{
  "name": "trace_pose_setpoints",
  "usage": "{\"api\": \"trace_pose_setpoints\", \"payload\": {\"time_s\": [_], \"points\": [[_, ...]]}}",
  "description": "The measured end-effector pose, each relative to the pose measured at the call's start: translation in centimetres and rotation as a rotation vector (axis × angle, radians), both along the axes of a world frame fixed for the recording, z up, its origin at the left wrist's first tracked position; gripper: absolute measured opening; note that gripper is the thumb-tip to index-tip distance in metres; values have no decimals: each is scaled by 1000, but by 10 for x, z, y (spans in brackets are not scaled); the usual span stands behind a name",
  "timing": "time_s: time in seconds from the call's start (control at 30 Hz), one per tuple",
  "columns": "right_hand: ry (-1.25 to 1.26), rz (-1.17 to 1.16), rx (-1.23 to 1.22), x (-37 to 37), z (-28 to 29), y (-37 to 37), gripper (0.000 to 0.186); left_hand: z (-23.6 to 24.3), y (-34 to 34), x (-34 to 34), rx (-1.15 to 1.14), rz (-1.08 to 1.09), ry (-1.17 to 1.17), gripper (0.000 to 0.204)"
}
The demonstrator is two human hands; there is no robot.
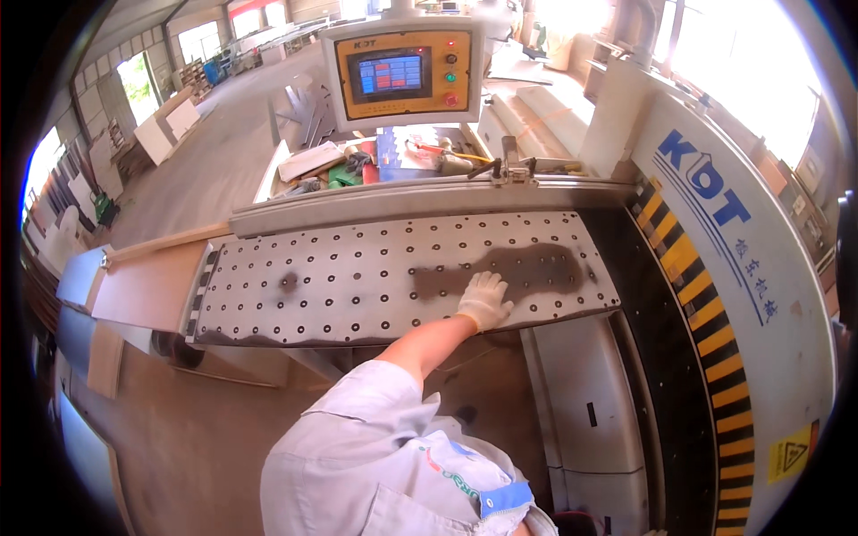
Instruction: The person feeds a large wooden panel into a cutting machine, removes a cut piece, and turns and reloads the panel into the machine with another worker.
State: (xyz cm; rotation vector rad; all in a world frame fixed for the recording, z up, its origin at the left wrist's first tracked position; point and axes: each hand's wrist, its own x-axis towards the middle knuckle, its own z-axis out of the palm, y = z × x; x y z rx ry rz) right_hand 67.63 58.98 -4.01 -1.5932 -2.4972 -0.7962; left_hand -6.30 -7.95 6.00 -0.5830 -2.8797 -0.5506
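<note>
- Left hand [485, 299], gloved in pale cloth: grasping nothing that shows; fingers extended, palm down, seemingly resting on the studded table [340, 290]. What lies under the palm is hidden.
- Right hand: no clear sight of it; cannot tell its state.
- Risk, my judgement: fingertips lie over the brown patch [536, 268]. If that is wet or greasy, the hand could slip or smear it wider. Wet or old stain: cannot tell.
- Also possible: glove cloth catching on one of the many dark studs, if dragged sideways with weight on it.
- Larger hazard: the black strip [648, 295] and yellow-black striped edging [702, 313] to the right, with a warning sign [793, 453] lower down. A reach that way with machinery running could pinch fingers; whether anything runs, cannot tell.
- Position: the table is directly beneath the hand, its near edge just under the wrist. Most of its length stretches left of the hand.
- Brown patch spreads ahead and to both sides of the fingers; a smaller dark spot [289, 282] is well apart, left.
- Beyond: a metal rail [357, 205] along the far edge; an orange-faced control panel [402, 76], screen lit.
</note>
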Motion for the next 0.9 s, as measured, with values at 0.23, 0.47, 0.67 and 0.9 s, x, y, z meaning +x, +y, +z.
{"api": "trace_pose_setpoints", "payload": {"time_s": [0.23,0.47,0.67,0.9], "points": [[118,-126,-109,-22,14,-68,97,23,-9,30,-108,-46,-66,80],[152,-146,-126,-29,29,-89,94,37,-7,55,-251,-139,-45,101],[179,-134,-145,-40,37,-93,92,33,-10,54,-262,-101,53,98],[202,-113,-151,-2,28,-100,92,25,7,49,-202,-150,67,90]]}}
